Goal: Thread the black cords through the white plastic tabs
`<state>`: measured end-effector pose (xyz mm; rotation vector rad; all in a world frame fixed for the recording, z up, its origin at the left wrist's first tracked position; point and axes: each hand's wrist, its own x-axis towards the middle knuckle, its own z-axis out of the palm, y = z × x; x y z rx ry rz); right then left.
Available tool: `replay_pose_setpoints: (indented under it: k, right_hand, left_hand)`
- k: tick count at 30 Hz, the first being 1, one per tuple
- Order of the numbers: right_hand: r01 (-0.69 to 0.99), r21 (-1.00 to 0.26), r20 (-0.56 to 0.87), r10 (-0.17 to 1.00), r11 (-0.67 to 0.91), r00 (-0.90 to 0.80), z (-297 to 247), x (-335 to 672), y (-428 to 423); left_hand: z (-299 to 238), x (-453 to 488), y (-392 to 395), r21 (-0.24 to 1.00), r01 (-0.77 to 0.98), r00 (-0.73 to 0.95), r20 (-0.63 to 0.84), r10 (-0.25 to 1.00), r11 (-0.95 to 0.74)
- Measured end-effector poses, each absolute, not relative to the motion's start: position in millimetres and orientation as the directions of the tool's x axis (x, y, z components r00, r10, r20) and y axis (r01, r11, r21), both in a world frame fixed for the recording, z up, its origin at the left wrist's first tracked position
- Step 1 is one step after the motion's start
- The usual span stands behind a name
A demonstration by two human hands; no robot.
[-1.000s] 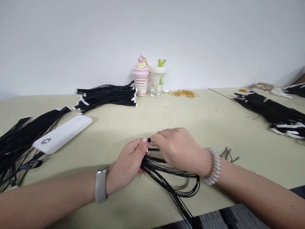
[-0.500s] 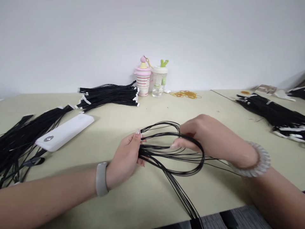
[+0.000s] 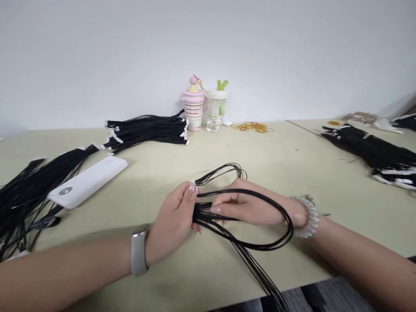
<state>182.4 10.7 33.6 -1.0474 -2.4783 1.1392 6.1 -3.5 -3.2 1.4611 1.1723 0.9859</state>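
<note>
My left hand [image 3: 177, 216] is closed around a bundle of thin black cables [image 3: 256, 242], with a bit of white connector showing by the thumb. From that grip a wide loop sweeps right and passes over my right wrist, while a smaller loop bends away at the back. The long tail of the bundle hangs over the table's front edge. My right hand [image 3: 240, 203] reaches through the wide loop, its thumb and fingers pinching cable strands just right of my left hand. The ends of those strands are hidden.
On the table [image 3: 156, 277], black cable bundles lie at the left [image 3: 42, 186], back [image 3: 146, 130] and right [image 3: 370, 145]. A white power bank [image 3: 89, 182] rests near the left bundle. A pink-lidded cup [image 3: 193, 108], a clear cup [image 3: 215, 110] and yellow rubber bands [image 3: 251, 127] are by the wall.
My right hand has moved left and down, from holding the wide loop's top to inside that loop, close to my left hand. The loop now hangs around my right wrist.
</note>
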Motion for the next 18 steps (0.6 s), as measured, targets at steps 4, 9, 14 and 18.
replay_pose_setpoints:
  k: [4, 9, 14, 18]
  right_hand:
    - [0.529, -0.639, 0.010, 0.693, 0.558, -0.720, 31, 174, 5]
    - [0.517, -0.637, 0.042, 0.695, 0.572, -0.717, 34, 175, 3]
    - [0.547, -0.517, 0.107, 0.684, 0.658, -0.722, 31, 173, 4]
    - [0.594, -0.308, 0.164, 0.656, 0.743, -0.736, 37, 187, 11]
  left_hand:
    - [-4, 6, -4, 0.983, 0.170, 0.237, 0.021, 0.971, -0.063]
    - [-3, 6, -4, 0.987, 0.152, 0.249, 0.014, 0.968, -0.053]
    - [-3, 6, -4, 0.984, 0.169, 0.261, 0.017, 0.965, -0.063]
    - [-4, 7, -3, 0.985, 0.171, 0.236, -0.021, 0.972, -0.020]
